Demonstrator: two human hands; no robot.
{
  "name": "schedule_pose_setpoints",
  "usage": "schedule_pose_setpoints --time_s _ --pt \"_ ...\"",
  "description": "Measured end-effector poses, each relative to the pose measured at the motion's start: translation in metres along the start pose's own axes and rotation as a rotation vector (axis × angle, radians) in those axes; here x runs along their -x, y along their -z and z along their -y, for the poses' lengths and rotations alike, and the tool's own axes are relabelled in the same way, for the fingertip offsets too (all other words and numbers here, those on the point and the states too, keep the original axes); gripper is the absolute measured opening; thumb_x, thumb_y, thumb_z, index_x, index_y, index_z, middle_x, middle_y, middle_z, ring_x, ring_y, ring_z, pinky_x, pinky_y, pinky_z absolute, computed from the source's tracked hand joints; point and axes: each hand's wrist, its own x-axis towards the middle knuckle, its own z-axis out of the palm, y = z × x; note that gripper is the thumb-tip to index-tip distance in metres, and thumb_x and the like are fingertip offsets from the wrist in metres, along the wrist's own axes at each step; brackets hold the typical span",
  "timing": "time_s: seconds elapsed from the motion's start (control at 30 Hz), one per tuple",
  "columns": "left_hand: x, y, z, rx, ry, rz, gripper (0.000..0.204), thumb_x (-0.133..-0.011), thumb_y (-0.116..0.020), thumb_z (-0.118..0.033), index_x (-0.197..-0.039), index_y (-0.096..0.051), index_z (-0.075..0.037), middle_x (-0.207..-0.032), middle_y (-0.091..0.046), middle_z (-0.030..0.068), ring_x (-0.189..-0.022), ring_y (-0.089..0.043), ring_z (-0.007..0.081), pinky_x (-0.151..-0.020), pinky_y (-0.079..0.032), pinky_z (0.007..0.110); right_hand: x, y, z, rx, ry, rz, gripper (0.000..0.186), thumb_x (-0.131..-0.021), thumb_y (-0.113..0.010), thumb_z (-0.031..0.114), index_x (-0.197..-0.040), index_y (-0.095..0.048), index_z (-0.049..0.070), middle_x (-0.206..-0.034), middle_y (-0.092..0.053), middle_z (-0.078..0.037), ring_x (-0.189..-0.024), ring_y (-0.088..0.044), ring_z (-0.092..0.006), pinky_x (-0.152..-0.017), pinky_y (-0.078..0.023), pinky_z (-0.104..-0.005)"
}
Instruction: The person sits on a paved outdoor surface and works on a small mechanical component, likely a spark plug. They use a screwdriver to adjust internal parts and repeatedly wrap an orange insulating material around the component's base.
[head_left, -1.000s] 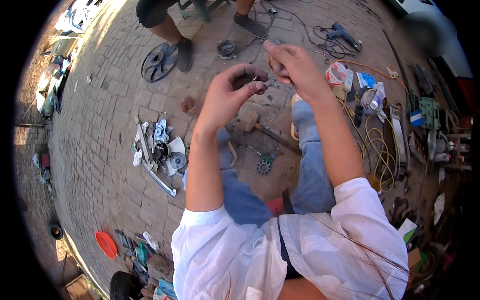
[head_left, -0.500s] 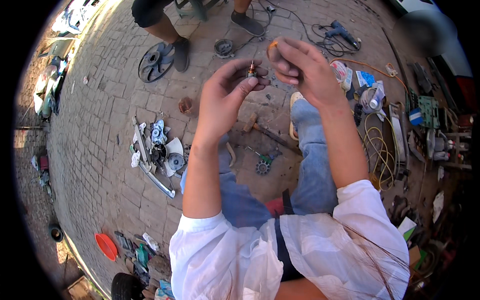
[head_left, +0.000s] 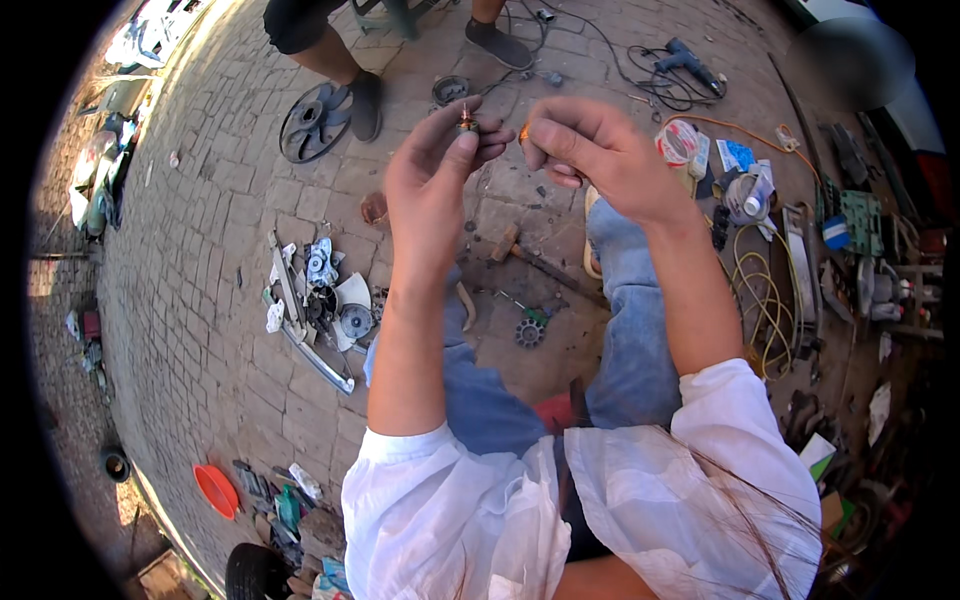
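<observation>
My left hand [head_left: 425, 180] pinches a small motor armature [head_left: 468, 122] between thumb and fingers. Its copper-coloured shaft end points up, and the rest is hidden in the grip. Just to the right, my right hand [head_left: 610, 160] is closed on a small orange-copper piece [head_left: 524, 132], perhaps coiled wire; the fingers cover most of it. The two hands are close together but apart, raised above my knees. Below them on the ground lie a hammer [head_left: 545, 265] with a long handle and a small round grey part [head_left: 530, 333].
A black fan [head_left: 314, 122] lies by another person's shoe [head_left: 366, 105]. Dismantled parts [head_left: 322, 300] are heaped left of my legs. To the right are a corded heat gun or drill [head_left: 685, 62], yellow cable [head_left: 760, 300] and a green case [head_left: 860, 222]. An orange bowl [head_left: 215, 490] sits lower left.
My left hand has shifted left and slightly up with the armature. My right hand has come down and a little left with the orange-copper piece.
</observation>
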Motion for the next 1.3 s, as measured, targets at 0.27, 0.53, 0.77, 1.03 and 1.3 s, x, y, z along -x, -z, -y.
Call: schedule_pose_setpoints --time_s 0.27,0.53,0.77,1.03,1.3 --pt "-0.009 -0.005 0.018 -0.338 -0.106 -0.194 0.028 -0.09 -0.055 0.002 -0.117 -0.058 0.007 -0.099 -0.068 0.0153 -0.092 -0.068 0.0211 -0.08 -0.053 0.029 -0.002 -0.006 -0.014 0.487 0.111 -0.089 0.021 -0.093 -0.057 0.017 -0.087 -0.061 -0.003 -0.071 -0.058 -0.004 -0.068 -0.05 -0.01 -0.061 -0.041 -0.0264" --pt "-0.027 0.039 0.025 -0.648 -0.082 -0.452 0.025 -0.09 -0.055 0.003 -0.114 -0.059 0.01 -0.091 -0.068 0.0121 -0.08 -0.068 0.0182 -0.073 -0.055 0.028 0.008 -0.024 0.007 0.367 0.03 -0.041 0.022 -0.094 -0.056 0.018 -0.088 -0.061 -0.003 -0.075 -0.059 -0.003 -0.068 -0.049 -0.0087 -0.059 -0.041 -0.0266" --pt "-0.019 0.031 0.009 -0.114 -0.032 -0.178 0.03 -0.092 -0.053 -0.003 -0.121 -0.056 0.006 -0.102 -0.06 0.0099 -0.086 -0.059 0.0123 -0.075 -0.048 0.023 -0.004 0.003 -0.018 -0.356 -0.22 -0.184 0.025 -0.096 -0.057 0.024 -0.091 -0.063 0.0 -0.073 -0.053 0.003 -0.062 -0.042 -0.0036 -0.054 -0.035 -0.0196" --pt "-0.013 0.004 0.004 -0.905 -0.474 -0.077 0.018 -0.083 -0.07 -0.007 -0.101 -0.071 -0.004 -0.071 -0.052 -0.0002 -0.061 -0.043 0.0069 -0.054 -0.034 0.023 -0.005 0.015 -0.028 -0.503 -0.221 -0.072 0.026 -0.097 -0.056 0.026 -0.095 -0.064 0.001 -0.075 -0.055 0.003 -0.06 -0.039 -0.0022 -0.05 -0.034 -0.0177" --pt "-0.013 0.004 0.027 -0.576 -0.23 -0.054 0.017 -0.086 -0.069 -0.013 -0.096 -0.071 0.001 -0.077 -0.062 0.0031 -0.068 -0.052 0.0094 -0.061 -0.041 0.023 -0.009 0.002 -0.025 -0.25 -0.094 -0.169 0.031 -0.096 -0.051 0.014 -0.123 -0.059 0.001 -0.109 -0.066 -0.002 -0.059 -0.042 -0.0035 -0.054 -0.041 -0.0185"
